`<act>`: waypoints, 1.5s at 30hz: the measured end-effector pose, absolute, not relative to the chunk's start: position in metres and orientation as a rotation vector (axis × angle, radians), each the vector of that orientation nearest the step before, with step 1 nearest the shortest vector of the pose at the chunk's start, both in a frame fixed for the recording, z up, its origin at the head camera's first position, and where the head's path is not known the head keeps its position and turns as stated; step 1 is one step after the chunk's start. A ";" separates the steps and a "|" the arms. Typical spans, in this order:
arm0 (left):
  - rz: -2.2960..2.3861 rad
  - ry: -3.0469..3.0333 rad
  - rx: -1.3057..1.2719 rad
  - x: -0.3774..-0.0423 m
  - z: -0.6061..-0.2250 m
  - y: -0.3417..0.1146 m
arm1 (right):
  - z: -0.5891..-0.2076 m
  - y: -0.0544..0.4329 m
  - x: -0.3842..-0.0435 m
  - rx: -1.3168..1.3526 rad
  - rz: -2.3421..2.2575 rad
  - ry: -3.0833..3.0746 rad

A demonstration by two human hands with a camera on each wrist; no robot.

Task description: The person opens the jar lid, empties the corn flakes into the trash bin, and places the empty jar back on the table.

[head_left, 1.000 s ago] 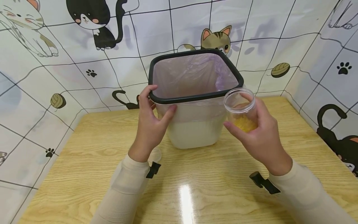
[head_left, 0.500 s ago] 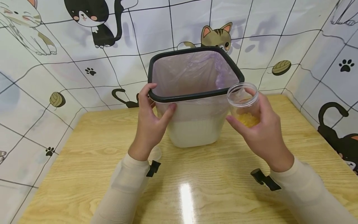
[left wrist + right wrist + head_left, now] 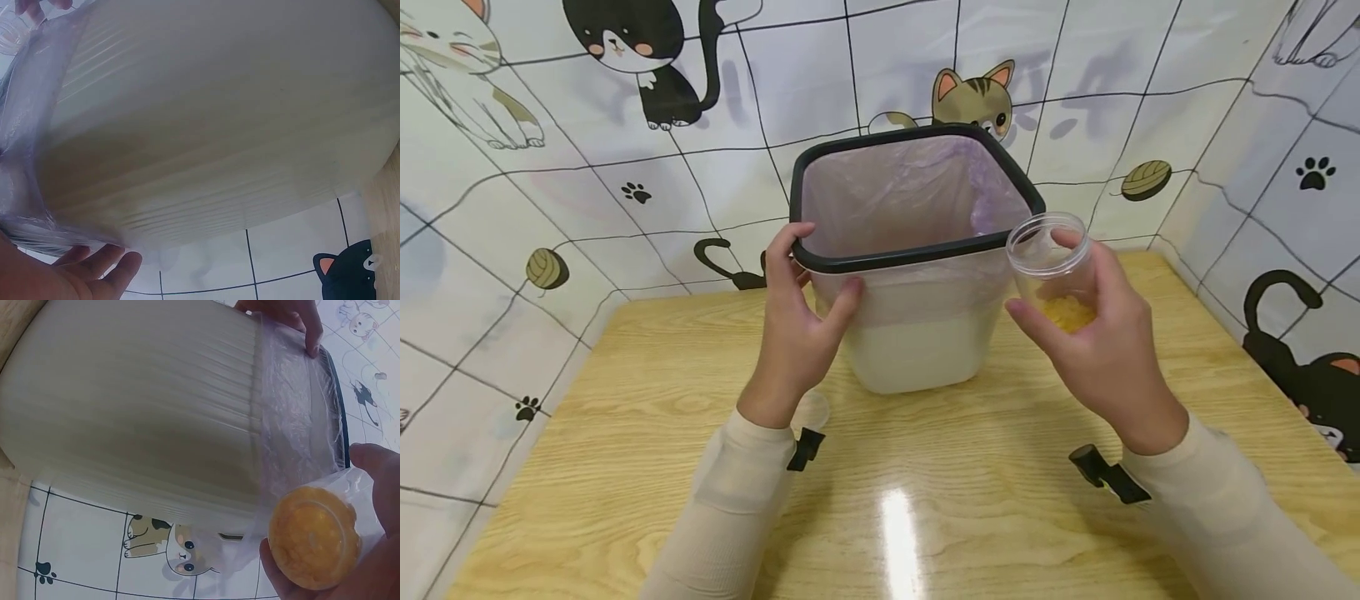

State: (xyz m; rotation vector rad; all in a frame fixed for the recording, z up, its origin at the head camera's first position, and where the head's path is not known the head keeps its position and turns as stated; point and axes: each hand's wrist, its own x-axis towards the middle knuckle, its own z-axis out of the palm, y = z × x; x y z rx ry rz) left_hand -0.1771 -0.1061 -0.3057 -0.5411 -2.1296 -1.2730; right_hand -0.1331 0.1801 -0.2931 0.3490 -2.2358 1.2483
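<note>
A white trash can point(image 3: 925, 346) with a black rim stands in the middle of the head view, lined with a thin purple bag point(image 3: 887, 196). My left hand point(image 3: 801, 333) grips its near left corner, fingers over the rim and thumb against the front. In my right hand point(image 3: 1101, 354) is a clear plastic jar point(image 3: 1037, 279), uncovered at the top, beside the can's near right corner. Yellow bits point(image 3: 1070, 314) lie at the jar's bottom, which faces the camera in the right wrist view as a yellow disc point(image 3: 312, 537). The bits are too small to identify.
A clear round lid point(image 3: 811, 410) lies on the wooden table point(image 3: 925, 467), partly behind my left wrist. White sheeting point(image 3: 820, 67) with cat drawings rises behind the can and along both sides of the table.
My right hand has lifted the jar slightly and moved it a little right relative to the can. The left hand keeps its grip on the rim. The whole view has shifted slightly.
</note>
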 end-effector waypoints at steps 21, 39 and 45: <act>-1.203 -2.142 -0.512 -0.177 -0.307 -0.108 | -0.257 0.182 -0.152 0.342 1.084 -2.327; -1.211 -2.142 -0.508 -0.176 -0.306 -0.107 | -0.190 0.181 -0.188 0.322 0.810 -2.586; -1.199 -2.139 -0.498 -0.176 -0.305 -0.105 | -0.178 0.171 -0.201 0.377 0.627 -2.602</act>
